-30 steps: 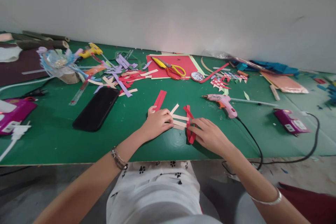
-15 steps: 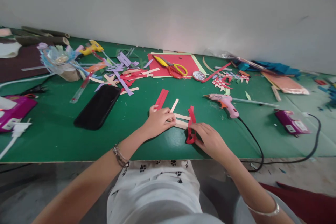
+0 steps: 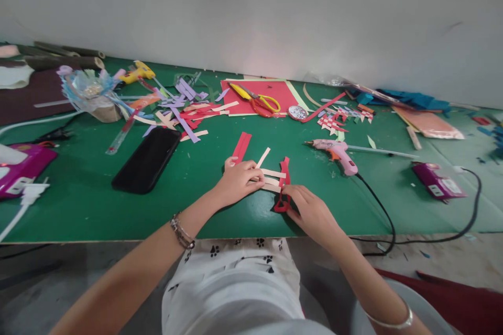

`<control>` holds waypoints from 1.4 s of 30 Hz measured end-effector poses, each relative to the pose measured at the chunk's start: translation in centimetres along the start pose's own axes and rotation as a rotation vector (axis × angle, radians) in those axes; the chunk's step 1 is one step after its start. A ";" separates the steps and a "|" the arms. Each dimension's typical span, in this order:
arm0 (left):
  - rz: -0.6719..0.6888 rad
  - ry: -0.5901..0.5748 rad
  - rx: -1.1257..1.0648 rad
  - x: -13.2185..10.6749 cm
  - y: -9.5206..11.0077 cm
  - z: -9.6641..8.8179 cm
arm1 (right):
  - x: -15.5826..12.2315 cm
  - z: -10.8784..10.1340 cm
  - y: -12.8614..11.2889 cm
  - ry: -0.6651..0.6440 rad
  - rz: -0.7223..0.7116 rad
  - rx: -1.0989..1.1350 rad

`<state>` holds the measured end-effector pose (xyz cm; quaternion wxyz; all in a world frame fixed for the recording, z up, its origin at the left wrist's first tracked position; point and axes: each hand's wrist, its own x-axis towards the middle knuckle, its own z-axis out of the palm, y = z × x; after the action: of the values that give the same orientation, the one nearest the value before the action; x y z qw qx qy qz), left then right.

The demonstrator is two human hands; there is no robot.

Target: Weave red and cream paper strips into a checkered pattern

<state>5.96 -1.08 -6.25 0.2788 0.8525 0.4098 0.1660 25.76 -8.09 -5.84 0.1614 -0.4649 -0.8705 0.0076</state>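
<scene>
My left hand [image 3: 237, 181] lies curled on a small set of cream paper strips [image 3: 272, 178] on the green table [image 3: 78, 199], pinning their left ends. My right hand [image 3: 312, 211] pinches a red paper strip [image 3: 283, 188] that crosses the cream strips and loops at its near end. Two more red strips [image 3: 240, 146] lie just beyond my left hand. A pink glue gun [image 3: 337, 153] rests to the right of the strips, its black cord [image 3: 383, 220] running off the table's front edge.
A black phone [image 3: 146, 159] lies to the left. Farther back are a heap of coloured paper strips [image 3: 184, 110], scissors [image 3: 257, 99] on a red sheet [image 3: 275, 91], a woven paper piece [image 3: 332, 124], a yellow glue gun [image 3: 135, 73], and purple boxes [image 3: 438, 181] at the right and the left [image 3: 21, 165].
My right hand has drawn back toward me, pulling the red strip's near end into a loop against the cream strips. My left hand has stayed put.
</scene>
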 end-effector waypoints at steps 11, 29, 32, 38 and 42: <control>-0.004 0.003 -0.028 0.0 0.2 -0.2 | -0.5 -0.2 -0.2 -0.035 -0.021 -0.031; 0.037 -0.007 0.075 0.1 -0.1 0.6 | -0.1 -0.1 -0.3 -0.052 -0.018 -0.062; 0.041 -0.005 0.078 0.1 -0.1 0.6 | -0.1 0.0 -0.3 -0.032 -0.009 -0.024; 0.060 -0.006 0.089 0.1 -0.2 0.6 | 0.2 0.0 -0.4 -0.064 -0.013 -0.022; 0.023 -0.021 0.029 0.0 0.1 0.2 | 0.1 0.1 -0.3 -0.096 -0.029 -0.044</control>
<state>6.12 -1.19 -6.38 0.2686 0.8629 0.3994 0.1544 25.38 -8.16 -5.83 0.1090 -0.4549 -0.8838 0.0084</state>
